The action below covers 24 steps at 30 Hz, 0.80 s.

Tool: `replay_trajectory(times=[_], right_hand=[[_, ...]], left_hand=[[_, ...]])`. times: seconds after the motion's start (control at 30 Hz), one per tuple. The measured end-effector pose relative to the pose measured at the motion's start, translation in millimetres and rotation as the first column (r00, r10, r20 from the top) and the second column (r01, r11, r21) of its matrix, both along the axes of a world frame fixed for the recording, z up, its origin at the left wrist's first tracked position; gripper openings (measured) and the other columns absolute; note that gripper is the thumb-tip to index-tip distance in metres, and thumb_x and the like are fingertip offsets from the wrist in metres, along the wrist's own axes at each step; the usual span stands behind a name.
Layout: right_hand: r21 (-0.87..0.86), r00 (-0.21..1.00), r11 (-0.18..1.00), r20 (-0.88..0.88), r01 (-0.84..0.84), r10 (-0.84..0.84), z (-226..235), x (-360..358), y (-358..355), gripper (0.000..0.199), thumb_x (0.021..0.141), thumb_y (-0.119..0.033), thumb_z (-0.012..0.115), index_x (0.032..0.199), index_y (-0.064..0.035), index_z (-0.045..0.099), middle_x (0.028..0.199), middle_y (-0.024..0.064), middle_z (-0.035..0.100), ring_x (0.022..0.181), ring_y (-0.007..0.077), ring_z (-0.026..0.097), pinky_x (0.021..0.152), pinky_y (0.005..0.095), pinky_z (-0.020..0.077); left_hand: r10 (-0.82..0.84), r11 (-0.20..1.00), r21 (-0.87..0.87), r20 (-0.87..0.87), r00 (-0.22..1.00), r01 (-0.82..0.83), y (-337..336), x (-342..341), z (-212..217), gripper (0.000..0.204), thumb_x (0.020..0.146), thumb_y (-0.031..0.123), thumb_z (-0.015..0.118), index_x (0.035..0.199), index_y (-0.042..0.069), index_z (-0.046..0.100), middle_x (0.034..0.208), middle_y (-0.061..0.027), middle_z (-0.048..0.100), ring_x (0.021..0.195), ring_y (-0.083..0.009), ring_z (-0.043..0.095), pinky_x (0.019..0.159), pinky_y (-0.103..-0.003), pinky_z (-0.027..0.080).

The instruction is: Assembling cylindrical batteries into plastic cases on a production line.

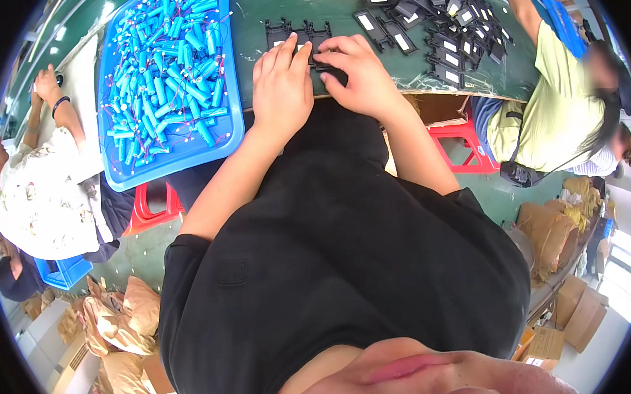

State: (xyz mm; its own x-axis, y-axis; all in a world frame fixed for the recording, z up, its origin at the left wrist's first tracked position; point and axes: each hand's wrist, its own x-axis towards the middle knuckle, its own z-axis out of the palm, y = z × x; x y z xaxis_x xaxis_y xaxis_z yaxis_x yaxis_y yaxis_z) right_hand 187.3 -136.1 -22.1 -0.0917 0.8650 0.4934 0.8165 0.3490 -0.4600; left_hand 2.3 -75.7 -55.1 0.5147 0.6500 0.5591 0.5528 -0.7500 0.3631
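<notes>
On the green table, right in front of my body, several black plastic housings (277, 35) stand side by side in a row. My left hand (281, 88) rests over them with its fingers stretched forward, the fingertips touching a housing with a pale patch. Just to its right, my right hand (360, 73) is bent, thumb and fingers curved around a black piece at the near end of the row. My palms and fingers hide much of these parts. A loose pile of similar black housings (443, 44), some with white rectangles, lies to the right.
A blue tray (237, 122) heaped with blue wired cylindrical cells (170, 76) stands left of my hands. People sit on either side, one in a pale patterned shirt (47, 189), another in a yellow-green shirt (557, 106). A red stool (463, 146) is at right.
</notes>
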Motion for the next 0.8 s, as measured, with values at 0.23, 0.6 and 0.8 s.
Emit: replay_trajectory(times=[0.23, 0.6, 0.8], right_hand=[[0.176, 0.814, 0.851, 0.249, 0.495, -0.525, -6, 46, 1, 0.031, 0.084, -0.018, 0.074, 0.112, -0.0064, 0.077, 0.115, 0.0090, 0.070, 0.110, 0.0351, 0.060, 0.098, 0.0465, 0.0493], [0.128, 0.884, 0.908, 0.208, 0.399, -0.418, -7, 44, -11, 0.022, 0.079, -0.001, 0.071, 0.091, -0.0164, 0.081, 0.122, 0.0083, 0.067, 0.116, 0.0324, 0.058, 0.099, 0.0472, 0.0490], [0.175, 0.948, 0.947, 0.122, 0.270, -0.293, -21, 31, 19, 0.020, 0.079, 0.002, 0.070, 0.087, -0.0132, 0.079, 0.104, 0.0083, 0.070, 0.095, 0.0342, 0.065, 0.086, 0.0435, 0.0571]], left_hand=[[0.021, 0.998, 0.056, -0.145, 0.989, -0.013, -12, 3, 17, 0.047, 0.099, 0.034, 0.064, 0.141, 0.015, 0.064, 0.155, -0.0106, 0.054, 0.144, -0.0318, 0.046, 0.117, -0.061, 0.030], [0.017, 0.996, 0.093, -0.133, 0.991, -0.005, -10, 3, 3, 0.053, 0.092, 0.042, 0.070, 0.136, 0.013, 0.065, 0.147, -0.0165, 0.056, 0.138, -0.0360, 0.051, 0.115, -0.063, 0.034], [0.007, 0.994, 0.108, -0.130, 0.992, 0.007, -8, 5, 2, 0.052, 0.091, 0.042, 0.071, 0.133, 0.013, 0.066, 0.145, -0.0156, 0.057, 0.136, -0.0353, 0.052, 0.114, -0.062, 0.034]])
